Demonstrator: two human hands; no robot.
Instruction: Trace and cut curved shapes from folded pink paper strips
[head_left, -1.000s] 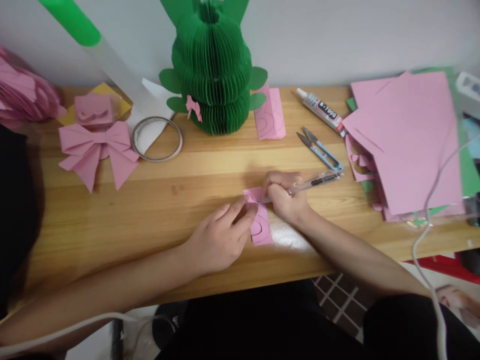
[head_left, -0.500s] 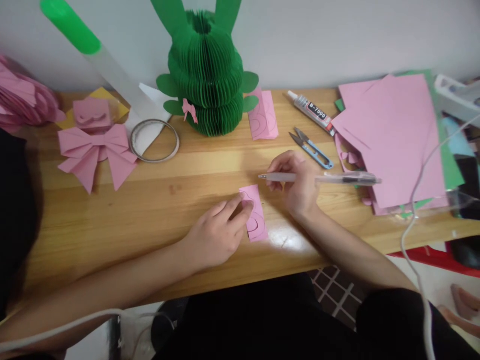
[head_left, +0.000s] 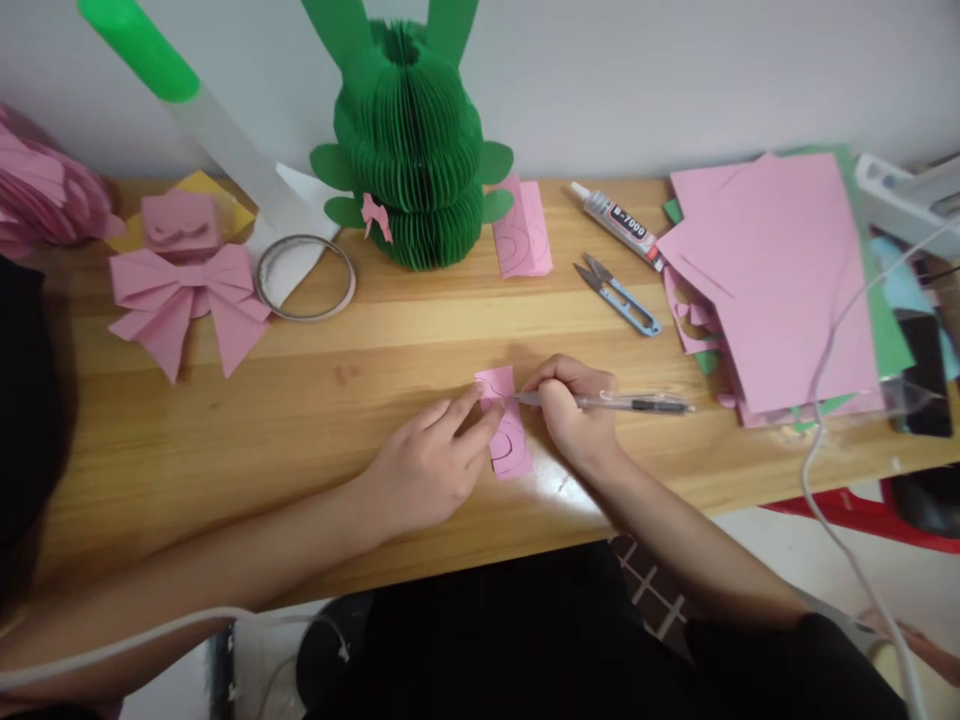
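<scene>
A small pink paper strip (head_left: 512, 450) with curved pen lines lies on the wooden table. My left hand (head_left: 431, 465) rests at its left side, fingers stretched out and apart, fingertips pressing the paper flat. In my right hand (head_left: 576, 410) is a clear pen (head_left: 649, 403), pinched near its point, with the tip at the strip's right edge. Beyond the hands stands a green honeycomb paper figure (head_left: 409, 150) with a tiny pink bow on it. Thread snips (head_left: 621, 296) lie past my right hand.
Behind the snips is a B-7000 glue tube (head_left: 619, 225). Pink sheets (head_left: 787, 290) are stacked at right, crossed by a white cable (head_left: 829, 350). At left are a paper bow (head_left: 191, 290), a tape roll (head_left: 351, 290) and a green-capped tube (head_left: 142, 50). Folded pink paper (head_left: 536, 235) sits beside the figure.
My right hand has come down and left with the pen, bringing its tip from above the table to the strip. The left hand stays on the paper. The view has shifted slightly.
</scene>
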